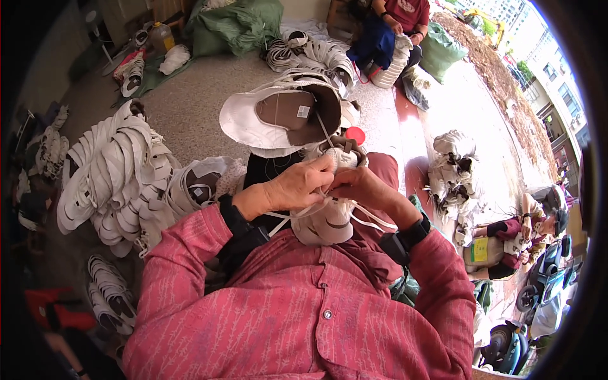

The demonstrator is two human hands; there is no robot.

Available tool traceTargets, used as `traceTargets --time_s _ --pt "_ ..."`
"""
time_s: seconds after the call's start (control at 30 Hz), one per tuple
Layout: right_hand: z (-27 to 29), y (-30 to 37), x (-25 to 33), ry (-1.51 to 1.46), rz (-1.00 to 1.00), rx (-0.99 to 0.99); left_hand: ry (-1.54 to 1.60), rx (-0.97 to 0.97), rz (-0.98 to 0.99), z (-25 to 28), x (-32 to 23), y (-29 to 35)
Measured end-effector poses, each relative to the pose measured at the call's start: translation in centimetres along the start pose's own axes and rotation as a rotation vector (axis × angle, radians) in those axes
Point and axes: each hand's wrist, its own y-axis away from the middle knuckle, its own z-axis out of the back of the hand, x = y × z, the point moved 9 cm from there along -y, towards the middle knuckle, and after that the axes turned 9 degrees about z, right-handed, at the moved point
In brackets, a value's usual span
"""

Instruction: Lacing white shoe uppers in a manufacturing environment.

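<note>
On my lap lies a white shoe upper, its rounded toe toward me and its opening away from me. My left hand is closed, thumb and fingers pinching a white shoelace over the upper's lacing area. Close against it, my right hand is closed too, its fingertips pinching lace at the same spot. Loose lace ends trail to both sides. Exactly where the lace passes through the eyelets is hidden by my fingers. Just beyond my hands stand nested white uppers with brown lining.
Tall stacks of white uppers stand at my left, with another pile on the right. A red round lid shows beyond my right hand. Green sacks lie at the back. A seated person handles uppers at the far right.
</note>
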Motion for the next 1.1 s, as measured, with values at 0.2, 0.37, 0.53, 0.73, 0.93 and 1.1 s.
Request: traceTargets --time_s 0.2,0.37,0.53,0.73,0.93,1.1 --pt "-0.5 0.8 -0.8 -0.034 -0.146 -0.134 0.026 0.045 0.014 0.3 0.1 -0.5" --pt "10.9 5.5 -1.2 -0.257 -0.253 -0.864 0.060 0.178 0.043 -0.8 0.4 -1.2" --pt "19.3 9.2 4.2 -0.275 0.070 -1.188 0.053 0.178 -0.001 -1.1 0.3 -2.0" --pt "11.9 4.8 6.7 -0.216 -0.040 -0.854 0.354 -0.104 0.234 3.1 0.2 -2.9" --pt "9.3 2.0 9.3 -0.231 0.076 -0.672 0.549 -0.205 0.151 4.5 -3.5 -4.0" --pt "9.3 1.4 9.9 -0.102 0.112 -0.645 0.801 -0.255 0.235 4.6 -4.1 -3.8"
